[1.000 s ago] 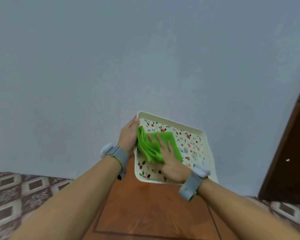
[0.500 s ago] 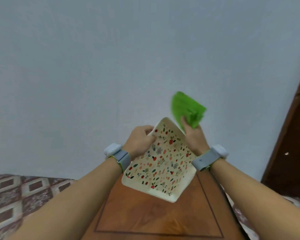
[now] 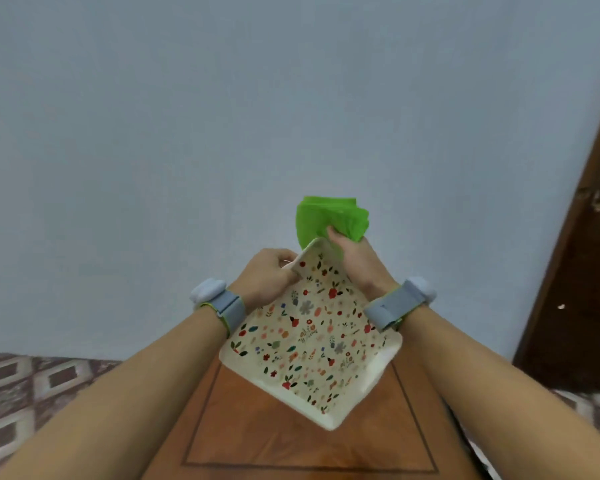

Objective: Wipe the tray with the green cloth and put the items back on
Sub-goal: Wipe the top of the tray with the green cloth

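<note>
Head view: my left hand (image 3: 269, 273) pinches the far corner of the floral tray (image 3: 312, 337), lifted and tilted above the wooden table (image 3: 291, 441). My right hand (image 3: 355, 259) is closed on the bunched green cloth (image 3: 329, 218) just past the tray's far corner.

single head view, close, facing forward-down over forearms toward wall (image 3: 291, 98)
</note>
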